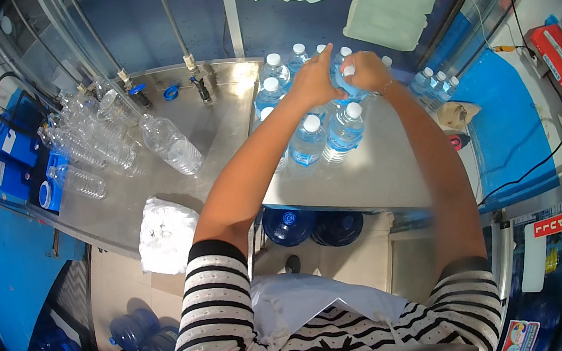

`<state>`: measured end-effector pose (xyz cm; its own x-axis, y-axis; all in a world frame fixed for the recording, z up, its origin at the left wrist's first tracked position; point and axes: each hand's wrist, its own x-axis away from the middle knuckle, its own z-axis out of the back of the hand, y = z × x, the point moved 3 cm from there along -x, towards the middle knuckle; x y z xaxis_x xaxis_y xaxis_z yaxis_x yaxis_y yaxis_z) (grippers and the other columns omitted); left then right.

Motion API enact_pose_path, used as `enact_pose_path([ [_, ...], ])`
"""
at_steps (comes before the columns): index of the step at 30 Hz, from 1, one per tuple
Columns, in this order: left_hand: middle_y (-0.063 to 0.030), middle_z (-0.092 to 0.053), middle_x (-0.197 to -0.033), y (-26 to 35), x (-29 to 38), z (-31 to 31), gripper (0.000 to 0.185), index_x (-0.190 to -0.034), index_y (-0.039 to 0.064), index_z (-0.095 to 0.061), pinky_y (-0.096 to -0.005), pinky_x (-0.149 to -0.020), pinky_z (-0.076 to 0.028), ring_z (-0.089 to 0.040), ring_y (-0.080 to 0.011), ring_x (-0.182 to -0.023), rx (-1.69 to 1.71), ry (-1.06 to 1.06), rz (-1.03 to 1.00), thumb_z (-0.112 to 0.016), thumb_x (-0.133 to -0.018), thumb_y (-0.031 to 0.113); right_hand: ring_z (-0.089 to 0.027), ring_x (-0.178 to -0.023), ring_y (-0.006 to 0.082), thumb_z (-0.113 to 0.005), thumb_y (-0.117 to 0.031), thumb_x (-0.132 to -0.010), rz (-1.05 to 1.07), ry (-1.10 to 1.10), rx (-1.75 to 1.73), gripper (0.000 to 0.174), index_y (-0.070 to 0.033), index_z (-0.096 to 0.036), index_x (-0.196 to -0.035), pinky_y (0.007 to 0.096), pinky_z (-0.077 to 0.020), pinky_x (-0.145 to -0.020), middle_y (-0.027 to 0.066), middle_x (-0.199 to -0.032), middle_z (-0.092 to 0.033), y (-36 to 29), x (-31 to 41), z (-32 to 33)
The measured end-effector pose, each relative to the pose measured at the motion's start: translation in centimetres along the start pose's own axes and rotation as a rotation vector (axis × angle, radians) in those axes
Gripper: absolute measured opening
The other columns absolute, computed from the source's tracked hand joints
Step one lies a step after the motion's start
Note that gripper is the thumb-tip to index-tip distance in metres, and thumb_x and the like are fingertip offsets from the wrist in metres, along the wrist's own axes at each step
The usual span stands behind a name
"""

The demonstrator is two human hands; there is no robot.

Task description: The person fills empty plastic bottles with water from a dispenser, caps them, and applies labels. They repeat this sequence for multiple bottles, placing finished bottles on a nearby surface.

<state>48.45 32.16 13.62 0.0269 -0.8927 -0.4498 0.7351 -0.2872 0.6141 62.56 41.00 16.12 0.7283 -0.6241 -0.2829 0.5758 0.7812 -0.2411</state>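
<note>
Both my hands reach over a group of capped, blue-labelled plastic water bottles [341, 134] on the steel counter. My left hand [315, 80] is at the group's middle, thumb and fingers spread against a bottle whose body the hands partly hide. My right hand [367, 73] is curled at the white cap [348, 71] of a bottle, its fingers closed around it. Other capped bottles [274, 68] stand left of and behind the hands. One uncapped clear bottle [172, 144] is on the counter to the left, beside several empty clear bottles [91, 130].
A white plastic-wrapped bundle [167, 231] lies at the counter's front left edge. Filling taps [202, 88] and a blue ring [171, 92] are at the back left. Several small capped bottles [430, 84] stand at right, near a brown paper bag [457, 114]. Large blue jugs [289, 224] sit below the counter.
</note>
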Motion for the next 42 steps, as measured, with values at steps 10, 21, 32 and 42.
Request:
enact_pose_path([
  [10,-0.0259,-0.057,-0.13,0.5,-2.5,-2.4,0.119,-0.15,0.004,-0.026,-0.0377,-0.096,-0.049,-0.062,-0.0352,-0.114,0.221,-0.063,0.112,-0.094,-0.056,0.029,-0.068,-0.078,0.0274,-0.079,-0.026,-0.072,-0.115,0.088,-0.098,0.029,-0.006,-0.074,-0.093,0.036,-0.0532,-0.073,0.0141,-0.082,-0.07,-1.3,-1.6,10.2],
  [21,-0.0227,-0.06,-0.126,-0.4,-2.3,-2.5,0.1,-0.141,-0.002,-0.037,-0.0388,-0.101,-0.045,-0.057,-0.0354,-0.12,0.347,-0.135,0.113,-0.089,-0.06,0.023,-0.068,-0.075,0.0212,-0.079,-0.024,-0.073,-0.139,0.054,-0.127,0.027,-0.006,-0.074,-0.093,0.0325,-0.0522,-0.069,0.0112,-0.08,-0.071,-1.3,-2.9,8.9],
  [32,-0.0279,-0.061,-0.123,-1.2,-3.1,-3.2,0.107,-0.14,-0.008,-0.034,-0.0396,-0.099,-0.047,-0.059,-0.038,-0.117,0.142,-0.211,0.146,-0.089,-0.062,0.04,-0.067,-0.072,0.0186,-0.08,-0.023,-0.072,-0.199,0.033,-0.198,0.025,-0.005,-0.072,-0.087,0.0326,-0.0523,-0.067,0.0095,-0.078,-0.07,-0.3,-3.3,8.3],
  [42,-0.023,-0.056,-0.131,0.6,3.7,5.9,0.068,-0.139,-0.003,-0.045,-0.0381,-0.098,-0.048,-0.057,-0.0301,-0.122,0.242,0.153,0.073,-0.074,-0.084,0.025,-0.067,-0.08,0.0342,-0.083,-0.027,-0.068,-0.142,0.155,0.027,0.032,-0.004,-0.072,-0.086,0.0394,-0.0525,-0.074,0.0165,-0.081,-0.069,2.3,-2.5,-2.1],
])
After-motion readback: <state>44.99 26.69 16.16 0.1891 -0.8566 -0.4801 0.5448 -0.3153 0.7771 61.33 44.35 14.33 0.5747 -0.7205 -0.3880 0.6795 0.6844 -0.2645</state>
